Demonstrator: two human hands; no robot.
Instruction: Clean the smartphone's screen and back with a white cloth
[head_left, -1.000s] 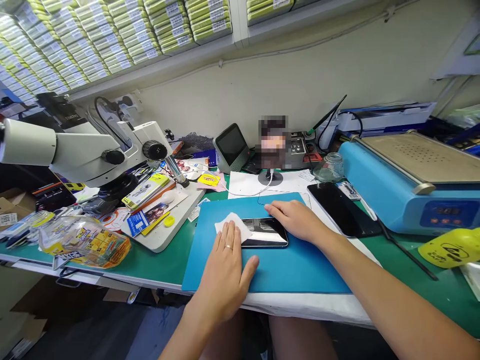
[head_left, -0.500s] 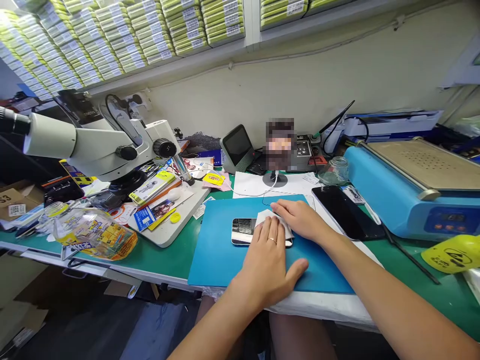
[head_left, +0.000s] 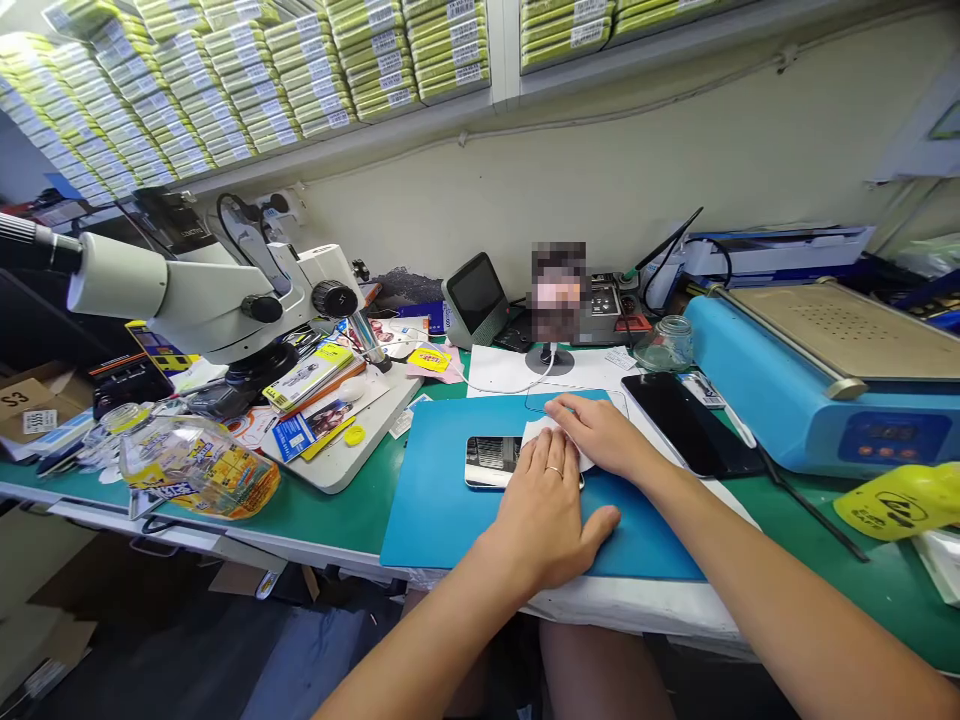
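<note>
Wipe (head_left: 535, 428): moved, along with the left hand (head_left: 540, 512) on top of it, from the left end of the phone (head_left: 491, 462) to its right end since one second ago.
Left fingers (head_left: 549, 465): flat on the wipe, a ring on one, thumb spread away; laid over it rather than pinching.
Right hand (head_left: 600, 435): at the phone's right end, right beside the left fingers and the wipe; whether it clamps the phone's edge, cannot tell.
Phone: flat on the blue mat (head_left: 431, 525), glossy side up, its left part bare and reflecting, the rest mostly under wipe and hands.
Right of the mat: a dark-screened device (head_left: 675, 415), lying flat; past it, a blue machine (head_left: 780, 400) with a perforated plate on top, and a yellow bottle (head_left: 896, 503).
Behind the mat: a glass jar (head_left: 667, 347) and, further left, a small screen unit (head_left: 480, 300).
Left of the mat: a microscope (head_left: 202, 300) over a pale base (head_left: 349, 460) strewn with packets; near it, a clear plastic jar (head_left: 202, 468) on its side.
Shelf above: stacks of yellow-green packs (head_left: 375, 60) with barcode labels.
</note>
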